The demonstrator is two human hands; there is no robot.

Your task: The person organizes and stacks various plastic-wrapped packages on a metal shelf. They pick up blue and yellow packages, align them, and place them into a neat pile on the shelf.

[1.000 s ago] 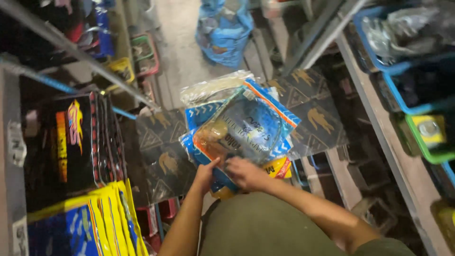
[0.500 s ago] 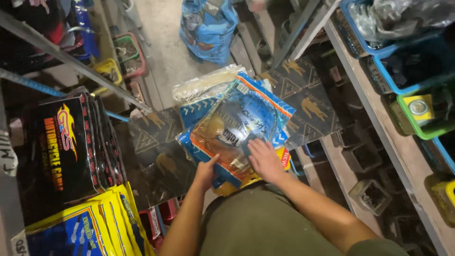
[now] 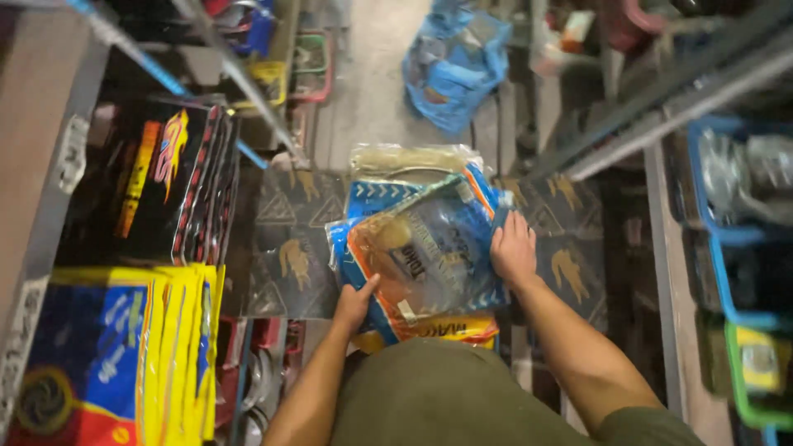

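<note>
down the middle runs a strip of bare grey concrete floor (image 3: 363, 74), dimly lit. on it, towards the top, sits a crumpled blue plastic bag (image 3: 454, 66). left of the floor strip a slanted grey metal shelf rail (image 3: 239, 78) crosses dark shelving, with glossy black boxes (image 3: 157, 190) below it and yellow-and-blue flat packs (image 3: 124, 355) nearer the camera. right of the floor strip, a grey metal shelf edge (image 3: 669, 272) borders blue plastic bins (image 3: 727, 190) and a green plastic bin (image 3: 756, 372).

Single head-worn view, steeply downward and close over both hands (image 3: 429, 281), between shelving (image 3: 661, 248).
</note>
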